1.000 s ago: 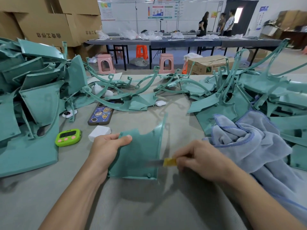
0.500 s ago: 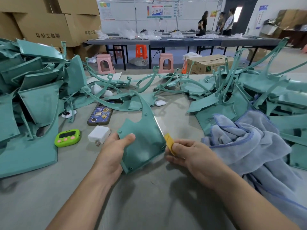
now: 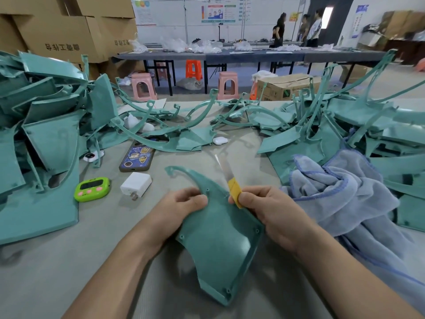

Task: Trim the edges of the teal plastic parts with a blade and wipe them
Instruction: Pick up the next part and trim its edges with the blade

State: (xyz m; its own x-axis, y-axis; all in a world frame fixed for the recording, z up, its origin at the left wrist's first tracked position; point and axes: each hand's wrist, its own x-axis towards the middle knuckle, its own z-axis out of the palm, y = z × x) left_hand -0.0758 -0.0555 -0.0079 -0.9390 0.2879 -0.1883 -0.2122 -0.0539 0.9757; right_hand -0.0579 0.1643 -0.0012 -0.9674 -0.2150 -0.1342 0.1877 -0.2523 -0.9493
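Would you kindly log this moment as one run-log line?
step: edge trim | left hand: grips teal part | right hand: pinches blade by part's edge | cloth: lying right

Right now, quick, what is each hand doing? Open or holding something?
Left hand: closed, fingers gripping the teal part.
Right hand: closed, fingers pinching the blade by its yellow end.

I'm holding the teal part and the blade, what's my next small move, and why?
Probably lower the blade onto the right edge of the teal part and scrape along it: the blade points up, mostly off the plastic, while your left hand grips the part.
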